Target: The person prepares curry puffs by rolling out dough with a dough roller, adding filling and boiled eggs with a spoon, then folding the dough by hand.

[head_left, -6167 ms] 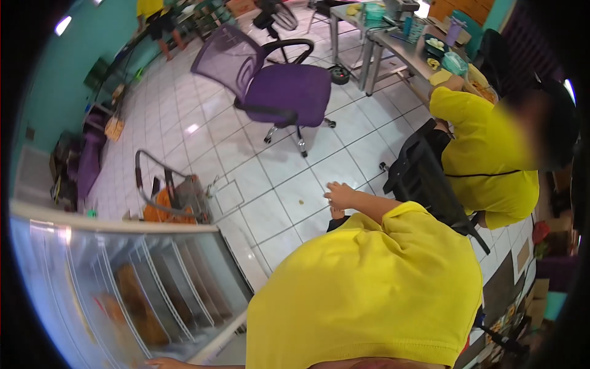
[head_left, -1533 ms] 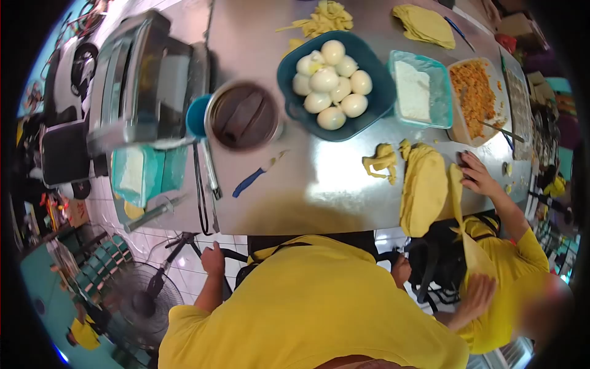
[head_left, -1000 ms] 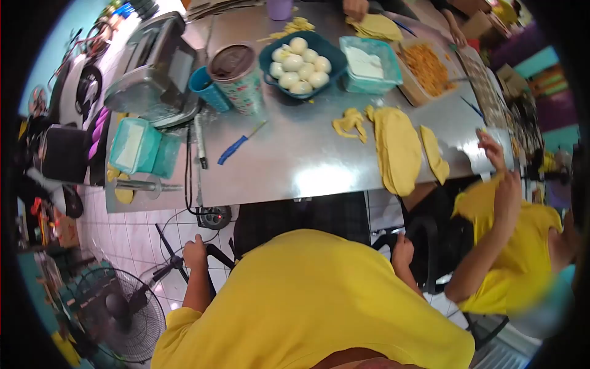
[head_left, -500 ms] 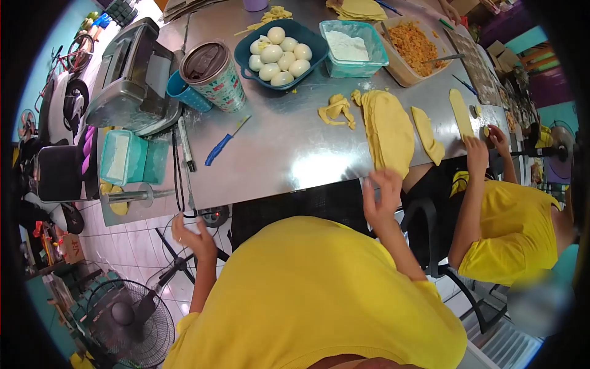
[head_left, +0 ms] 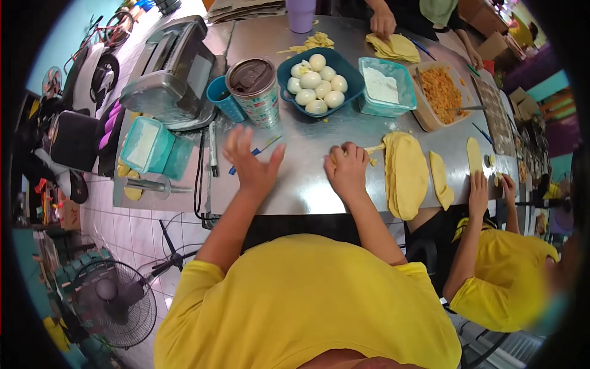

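My left hand [head_left: 251, 165] is raised over the metal table, fingers spread and holding nothing. Behind it lies a blue-handled knife [head_left: 268, 144], partly covered by the hand. My right hand [head_left: 348, 172] rests on the table with its fingers curled over yellow dough scraps [head_left: 374, 148], which poke out on its right side. Just right of that hand is a stack of flat yellow dough sheets [head_left: 407, 175]. A narrower dough piece [head_left: 440, 179] lies beyond the stack.
Behind my hands stand a lidded tumbler [head_left: 252, 92], a bowl of peeled eggs [head_left: 348, 63], a flour tub [head_left: 385, 101] and an orange filling container [head_left: 466, 101]. A dough-rolling machine [head_left: 166, 80] is at left. A co-worker's hands [head_left: 477, 194] handle a dough strip at right; another person's hand [head_left: 383, 24] touches dough at the back.
Both my hands have moved forward from the table's edge to over the tabletop. My right hand has closed over the dough scraps. At the back, another person's hand now shows on the dough sheets.
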`<state>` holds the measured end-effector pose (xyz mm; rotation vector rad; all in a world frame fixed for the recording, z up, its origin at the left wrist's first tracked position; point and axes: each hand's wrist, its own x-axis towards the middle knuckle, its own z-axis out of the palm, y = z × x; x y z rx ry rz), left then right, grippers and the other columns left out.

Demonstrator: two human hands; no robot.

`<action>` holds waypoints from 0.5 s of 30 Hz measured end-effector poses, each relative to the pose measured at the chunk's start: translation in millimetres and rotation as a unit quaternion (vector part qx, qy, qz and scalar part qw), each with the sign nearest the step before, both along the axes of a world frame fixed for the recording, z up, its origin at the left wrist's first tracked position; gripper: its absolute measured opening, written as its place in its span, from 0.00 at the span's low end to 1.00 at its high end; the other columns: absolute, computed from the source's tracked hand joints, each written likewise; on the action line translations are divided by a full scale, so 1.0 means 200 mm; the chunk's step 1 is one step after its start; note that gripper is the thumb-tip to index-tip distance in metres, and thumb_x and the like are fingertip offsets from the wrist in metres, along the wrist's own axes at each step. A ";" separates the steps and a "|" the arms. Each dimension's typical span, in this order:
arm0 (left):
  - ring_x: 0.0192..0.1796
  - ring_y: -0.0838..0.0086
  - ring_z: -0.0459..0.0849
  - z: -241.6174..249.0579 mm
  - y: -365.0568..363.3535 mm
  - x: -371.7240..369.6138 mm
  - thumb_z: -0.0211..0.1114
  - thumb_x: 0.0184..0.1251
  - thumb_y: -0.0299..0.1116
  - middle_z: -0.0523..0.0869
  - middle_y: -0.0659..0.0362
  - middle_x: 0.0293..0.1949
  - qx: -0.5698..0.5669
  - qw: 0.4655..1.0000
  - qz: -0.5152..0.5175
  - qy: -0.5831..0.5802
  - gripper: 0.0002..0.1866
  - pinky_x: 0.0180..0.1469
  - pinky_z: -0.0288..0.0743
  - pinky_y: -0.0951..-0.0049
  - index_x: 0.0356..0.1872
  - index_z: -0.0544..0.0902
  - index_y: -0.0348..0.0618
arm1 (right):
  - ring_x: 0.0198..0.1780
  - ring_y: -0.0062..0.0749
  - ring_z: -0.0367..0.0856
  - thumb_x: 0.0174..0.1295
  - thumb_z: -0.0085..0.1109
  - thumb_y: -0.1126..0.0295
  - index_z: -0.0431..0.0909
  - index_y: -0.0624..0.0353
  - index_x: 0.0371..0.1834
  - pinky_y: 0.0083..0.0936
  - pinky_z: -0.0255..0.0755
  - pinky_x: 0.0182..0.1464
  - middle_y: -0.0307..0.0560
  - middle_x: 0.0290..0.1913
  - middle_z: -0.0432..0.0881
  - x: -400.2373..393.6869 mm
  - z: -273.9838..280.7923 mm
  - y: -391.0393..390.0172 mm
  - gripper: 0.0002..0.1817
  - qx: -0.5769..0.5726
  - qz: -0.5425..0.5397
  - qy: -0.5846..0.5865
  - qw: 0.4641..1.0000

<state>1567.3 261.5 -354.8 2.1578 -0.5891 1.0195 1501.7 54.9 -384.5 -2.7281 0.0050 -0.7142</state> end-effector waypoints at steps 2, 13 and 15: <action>0.63 0.49 0.61 0.11 -0.04 0.17 0.76 0.46 0.46 0.63 0.44 0.61 -0.048 0.997 0.014 -0.054 0.46 0.62 0.52 0.51 0.63 0.59 0.42 | 0.45 0.49 0.69 0.51 0.58 0.68 0.76 0.61 0.34 0.44 0.60 0.51 0.53 0.39 0.71 0.01 -0.04 -0.04 0.09 0.034 0.009 -0.011 0.999; 0.60 0.50 0.68 0.43 -0.14 0.46 0.78 0.38 0.43 0.67 0.43 0.56 0.018 0.994 0.038 0.100 0.52 0.60 0.66 0.59 0.67 0.58 0.41 | 0.47 0.47 0.69 0.50 0.57 0.73 0.78 0.61 0.34 0.42 0.59 0.53 0.52 0.41 0.72 0.00 -0.03 -0.06 0.08 0.081 0.003 -0.044 0.996; 0.59 0.50 0.69 0.45 -0.15 0.50 0.77 0.38 0.43 0.68 0.42 0.55 0.029 0.991 0.045 0.122 0.52 0.60 0.66 0.59 0.68 0.58 0.41 | 0.47 0.47 0.69 0.50 0.57 0.72 0.78 0.61 0.34 0.42 0.58 0.54 0.52 0.41 0.72 0.00 -0.03 -0.06 0.08 0.081 0.002 -0.042 0.996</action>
